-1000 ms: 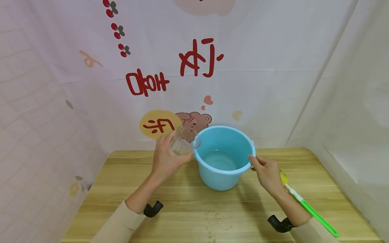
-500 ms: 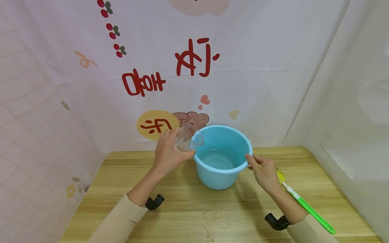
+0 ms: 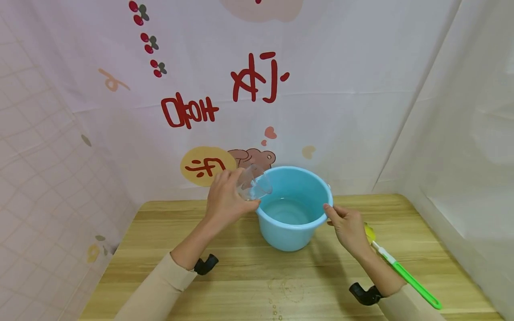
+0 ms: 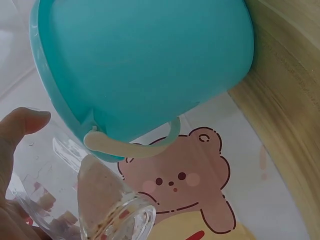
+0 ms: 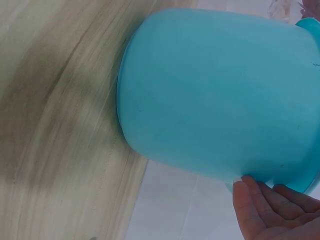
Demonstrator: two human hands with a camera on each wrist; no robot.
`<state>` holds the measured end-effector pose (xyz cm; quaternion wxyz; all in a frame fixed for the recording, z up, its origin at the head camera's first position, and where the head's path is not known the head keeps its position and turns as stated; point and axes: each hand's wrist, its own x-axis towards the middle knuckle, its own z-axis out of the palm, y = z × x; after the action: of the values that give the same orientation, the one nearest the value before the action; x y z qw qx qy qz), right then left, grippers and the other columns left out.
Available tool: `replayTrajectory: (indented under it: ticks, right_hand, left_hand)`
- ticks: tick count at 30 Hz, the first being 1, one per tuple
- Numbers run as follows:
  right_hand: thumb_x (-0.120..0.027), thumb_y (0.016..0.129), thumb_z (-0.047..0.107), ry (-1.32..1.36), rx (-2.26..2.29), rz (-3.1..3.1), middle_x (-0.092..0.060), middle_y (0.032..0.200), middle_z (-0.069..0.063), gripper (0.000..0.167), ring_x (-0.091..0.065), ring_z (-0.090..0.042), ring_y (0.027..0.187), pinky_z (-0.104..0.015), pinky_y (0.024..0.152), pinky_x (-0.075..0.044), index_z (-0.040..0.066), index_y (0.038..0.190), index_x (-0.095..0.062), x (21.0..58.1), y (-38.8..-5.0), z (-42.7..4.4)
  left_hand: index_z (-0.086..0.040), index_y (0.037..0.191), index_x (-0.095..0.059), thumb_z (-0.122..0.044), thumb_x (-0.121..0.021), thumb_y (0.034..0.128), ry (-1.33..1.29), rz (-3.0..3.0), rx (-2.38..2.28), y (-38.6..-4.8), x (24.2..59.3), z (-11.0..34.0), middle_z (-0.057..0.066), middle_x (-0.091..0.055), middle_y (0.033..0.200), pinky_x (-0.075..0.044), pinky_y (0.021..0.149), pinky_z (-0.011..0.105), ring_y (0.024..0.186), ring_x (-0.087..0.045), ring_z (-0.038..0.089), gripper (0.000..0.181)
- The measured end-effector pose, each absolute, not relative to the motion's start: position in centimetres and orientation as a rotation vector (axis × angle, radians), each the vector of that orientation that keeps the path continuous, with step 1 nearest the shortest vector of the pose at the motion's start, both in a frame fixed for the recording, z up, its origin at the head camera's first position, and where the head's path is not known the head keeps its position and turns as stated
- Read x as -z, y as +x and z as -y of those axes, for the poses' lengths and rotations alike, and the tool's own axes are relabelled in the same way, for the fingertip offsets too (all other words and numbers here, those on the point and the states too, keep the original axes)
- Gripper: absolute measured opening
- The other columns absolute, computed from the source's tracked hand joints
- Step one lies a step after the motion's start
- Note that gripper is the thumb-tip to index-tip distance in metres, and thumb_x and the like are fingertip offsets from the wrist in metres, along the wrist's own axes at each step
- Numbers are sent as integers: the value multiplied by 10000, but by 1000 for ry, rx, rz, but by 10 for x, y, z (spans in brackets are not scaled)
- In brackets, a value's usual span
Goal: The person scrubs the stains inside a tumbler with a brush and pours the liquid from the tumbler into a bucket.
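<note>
My left hand [image 3: 226,199] grips a clear glass cup [image 3: 254,183], tilted so its mouth leans over the left rim of a light-blue bucket [image 3: 286,237]. Shallow water [image 3: 289,211] covers the bucket's bottom. On the opposite side, my right hand [image 3: 350,229] pinches the rim, thumb on top and fingers beneath. Seen from the left wrist, the glass [image 4: 117,210] lies close to the bucket's pale handle [image 4: 132,147]. The right wrist view shows the fingers [image 5: 265,200] against the bucket's outer wall [image 5: 215,95] under the rim. Whether liquid is flowing out, I cannot tell.
A brush [image 3: 415,284] with a green handle and yellow head lies at right, partly behind the right forearm. Water drops [image 3: 275,307] and a wet ring dot the front of the wooden table [image 3: 168,240]. A printed white cloth [image 3: 341,125] hangs behind.
My left hand has shifted slightly right and tipped the glass further toward the bucket. The right hand keeps its hold on the rim. The view has turned a little.
</note>
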<state>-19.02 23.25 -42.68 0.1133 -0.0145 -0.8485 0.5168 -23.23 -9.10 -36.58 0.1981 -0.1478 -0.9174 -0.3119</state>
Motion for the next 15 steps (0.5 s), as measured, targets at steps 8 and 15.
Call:
replayTrajectory:
  ticks: [8,15]
  right_hand:
    - [-630,1073,319,-48,-1538,2494,-731,1176,-249,431,-752,-201,904,-327,804,-617,-50,1279,-713,426,-189,-232]
    - [-627,1074,317,-47,-1535,2492,-731,1170,-251,431,-751,-191,900,-285,788,-609,-54,1274,-715,426,-189,-232]
  left_hand:
    - [-140,1423,-576,-372,-936,691,-430,2582,789,-231,362,87,102,-592,1221,-532,847,477,1085,-533,282,848]
    - [-137,1386,-585,-341,-952,691,-497,2551,714,-231,361,86,79,-581,1065,-525,752,413,910,-546,247,812]
